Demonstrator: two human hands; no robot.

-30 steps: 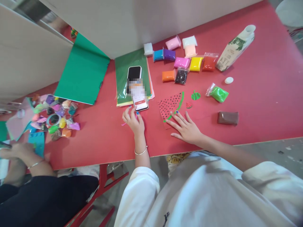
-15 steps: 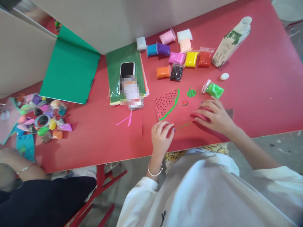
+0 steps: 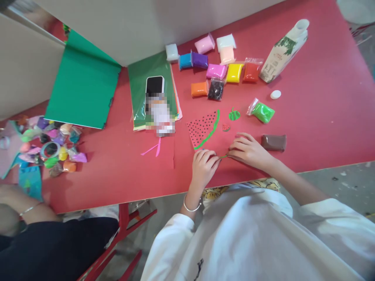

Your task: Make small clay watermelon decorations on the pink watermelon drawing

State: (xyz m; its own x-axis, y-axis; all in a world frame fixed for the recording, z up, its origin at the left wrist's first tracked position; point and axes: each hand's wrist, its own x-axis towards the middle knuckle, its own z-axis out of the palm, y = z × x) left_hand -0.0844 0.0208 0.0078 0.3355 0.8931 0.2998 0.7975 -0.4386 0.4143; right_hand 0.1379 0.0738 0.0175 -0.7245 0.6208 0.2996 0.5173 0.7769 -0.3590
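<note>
Between my hands a thin green clay strand [image 3: 223, 156] runs just above or along the red tabletop. My left hand [image 3: 204, 166] is closed at the strand's left end, its fingers bent and thumb tucked in. At the other end my right hand [image 3: 247, 151] has its fingertips pinched on the strand; the exact grip is partly hidden. Just beyond my hands lies a watermelon slice of pink and green clay [image 3: 204, 128] with black dots. Beside it are a tiny watermelon slice [image 3: 225, 127] and a small round green striped melon [image 3: 234, 114].
A brown clay pack [image 3: 274, 143] lies right of my right hand, a green clay bag [image 3: 263, 112] beyond it. Several coloured packs, a carton [image 3: 284, 52] and white cap [image 3: 275, 94] stand farther back. Left are a phone [image 3: 155, 86] and another person's arm [image 3: 29, 203].
My right hand has moved left and closer to my left hand, uncovering the brown clay pack. Less of the green strand shows between them. My left hand has shifted slightly right.
</note>
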